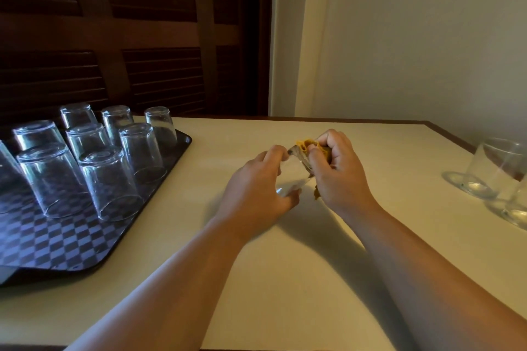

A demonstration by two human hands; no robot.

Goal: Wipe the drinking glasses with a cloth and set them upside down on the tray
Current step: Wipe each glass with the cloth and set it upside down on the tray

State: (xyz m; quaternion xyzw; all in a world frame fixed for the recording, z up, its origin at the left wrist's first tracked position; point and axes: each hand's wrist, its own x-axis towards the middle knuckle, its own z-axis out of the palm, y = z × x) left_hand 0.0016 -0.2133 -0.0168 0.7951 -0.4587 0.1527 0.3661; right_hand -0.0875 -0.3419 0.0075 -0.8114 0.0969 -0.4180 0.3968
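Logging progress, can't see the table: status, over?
Left hand holds glass. Right hand pinches cloth at its rim. Tray has room; nothing in the way.

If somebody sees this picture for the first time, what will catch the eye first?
Most likely the middle of the cream table, where the left hand holds a tilted clear drinking glass and the right hand pinches a yellow cloth at its rim. Next comes the group of clear glasses standing upside down on the black chequered tray at the left.
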